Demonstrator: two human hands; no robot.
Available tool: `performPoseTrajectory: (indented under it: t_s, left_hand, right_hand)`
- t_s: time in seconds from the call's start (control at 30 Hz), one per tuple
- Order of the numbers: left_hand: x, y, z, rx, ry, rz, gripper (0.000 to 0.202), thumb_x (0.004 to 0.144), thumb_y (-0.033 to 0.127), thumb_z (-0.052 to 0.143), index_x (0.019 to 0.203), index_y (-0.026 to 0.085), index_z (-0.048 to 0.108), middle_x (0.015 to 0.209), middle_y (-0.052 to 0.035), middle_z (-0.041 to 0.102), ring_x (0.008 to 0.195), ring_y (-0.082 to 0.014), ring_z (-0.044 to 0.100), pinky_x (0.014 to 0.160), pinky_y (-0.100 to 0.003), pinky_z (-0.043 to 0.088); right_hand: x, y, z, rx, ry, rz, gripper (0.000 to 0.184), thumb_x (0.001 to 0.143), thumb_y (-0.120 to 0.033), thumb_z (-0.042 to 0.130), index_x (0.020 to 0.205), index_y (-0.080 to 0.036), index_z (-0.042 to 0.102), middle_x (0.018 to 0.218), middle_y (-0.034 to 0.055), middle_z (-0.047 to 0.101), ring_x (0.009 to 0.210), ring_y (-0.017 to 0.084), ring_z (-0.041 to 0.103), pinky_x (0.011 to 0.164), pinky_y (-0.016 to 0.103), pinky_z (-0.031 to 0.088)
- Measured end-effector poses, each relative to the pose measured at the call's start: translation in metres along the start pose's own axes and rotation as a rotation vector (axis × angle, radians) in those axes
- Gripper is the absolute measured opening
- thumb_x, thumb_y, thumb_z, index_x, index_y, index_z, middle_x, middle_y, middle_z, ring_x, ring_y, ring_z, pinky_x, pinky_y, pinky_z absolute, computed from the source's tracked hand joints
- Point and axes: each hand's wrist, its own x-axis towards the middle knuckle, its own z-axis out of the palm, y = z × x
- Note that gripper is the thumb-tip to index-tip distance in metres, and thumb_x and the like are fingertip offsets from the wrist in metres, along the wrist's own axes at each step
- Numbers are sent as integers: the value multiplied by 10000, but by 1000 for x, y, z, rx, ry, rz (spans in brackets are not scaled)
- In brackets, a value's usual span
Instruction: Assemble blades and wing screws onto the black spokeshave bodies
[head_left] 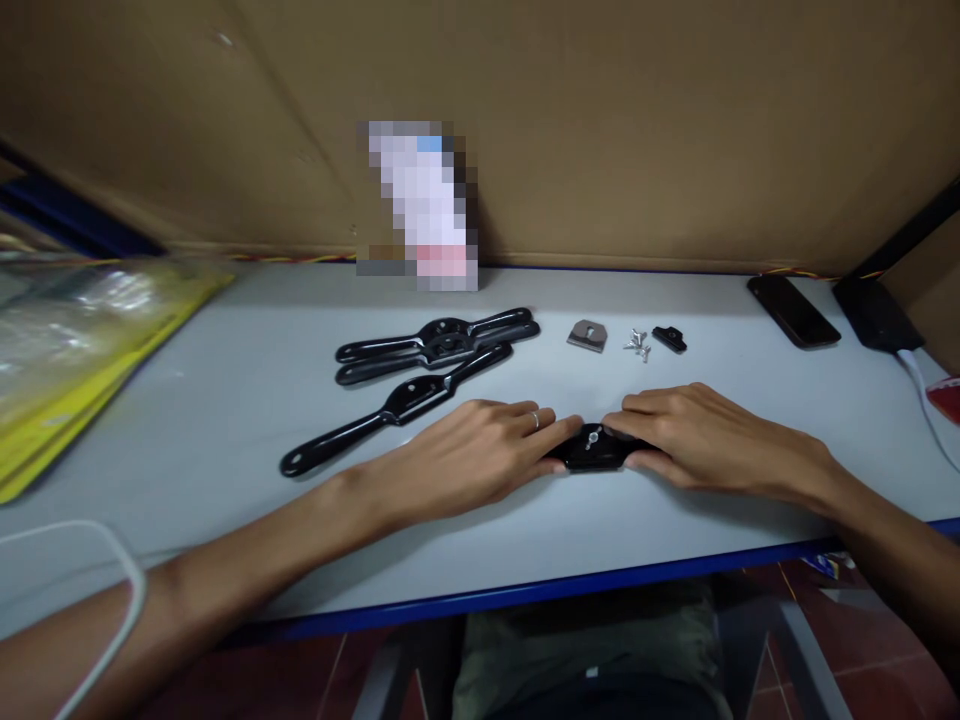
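Both hands rest on a black metal tool (592, 448) that lies on the white table (225, 400) near its front edge. My left hand (465, 450) covers its left handle, fingers curled over it, a ring on one finger. My right hand (697, 435) covers its right handle the same way. Only the tool's middle, with a small screw, shows between the fingertips. Three more black two-handled tools (439, 345) lie behind the left hand.
A small metal blade (586, 335), loose screws (637, 343) and a small black cap (669, 338) lie behind the hands. Two phones (793, 310) sit at the back right. Yellow plastic packets (67, 350) lie at the left. A cardboard wall stands behind.
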Motion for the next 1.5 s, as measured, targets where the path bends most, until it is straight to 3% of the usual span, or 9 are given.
performPoseTrajectory:
  t_s: [0.13, 0.3, 0.5, 0.67, 1.1, 1.33, 1.5]
  left_hand:
    - [0, 1, -1, -6, 0, 3, 366, 1069, 396, 322, 1248, 142, 515, 836, -31, 660, 647, -155, 634, 566, -278, 440]
    - [1, 1, -2, 16, 14, 1, 363, 1074, 388, 305, 1159, 134, 549, 791, -25, 640, 628, -149, 606, 563, -286, 429]
    - [1, 1, -2, 1, 38, 36, 332, 1076, 358, 301, 982, 160, 550, 777, -11, 602, 630, -152, 572, 557, -298, 392]
    - [1, 1, -3, 23, 26, 67, 259, 1069, 306, 338, 983, 171, 541, 798, -11, 595, 663, -146, 552, 569, -290, 376]
    - [1, 1, 0, 23, 35, 61, 288, 1078, 321, 305, 1027, 168, 543, 787, -5, 590, 652, -149, 552, 550, -303, 356]
    - [2, 1, -1, 23, 26, 62, 296, 1082, 300, 282, 970, 173, 524, 717, 15, 570, 544, -124, 491, 518, -314, 314]
    - [1, 0, -1, 26, 16, 72, 275, 1083, 292, 286, 977, 180, 514, 706, 23, 575, 487, -110, 447, 497, -321, 273]
  right_hand:
    - [-1, 0, 1, -11, -15, 11, 249, 925, -187, 601, 1166, -171, 663, 1034, 75, 690, 860, 212, 638, 678, 324, 414]
    - [-4, -3, 0, -8, 88, -4, 424, 880, -143, 570, 1300, -198, 592, 1002, 69, 707, 749, 187, 625, 630, 306, 396]
    - [0, -9, 6, -45, 155, -42, 185, 938, -174, 526, 1060, -145, 662, 896, 65, 676, 734, 168, 585, 593, 299, 341]
    - [6, -8, 15, -138, 247, -88, 172, 988, -196, 494, 913, -132, 635, 811, 54, 645, 695, 151, 532, 555, 301, 264]
    - [16, -5, 27, -223, 377, -140, 328, 1056, -306, 403, 890, -146, 637, 728, 33, 609, 665, 146, 502, 551, 308, 248]
    - [15, -9, 31, -309, 375, -119, 309, 1049, -235, 381, 869, -146, 617, 690, 35, 589, 611, 147, 461, 527, 313, 214]
    - [17, -21, 40, -381, 349, -20, 257, 1014, -175, 398, 850, -142, 593, 686, 46, 592, 561, 149, 433, 515, 322, 187]
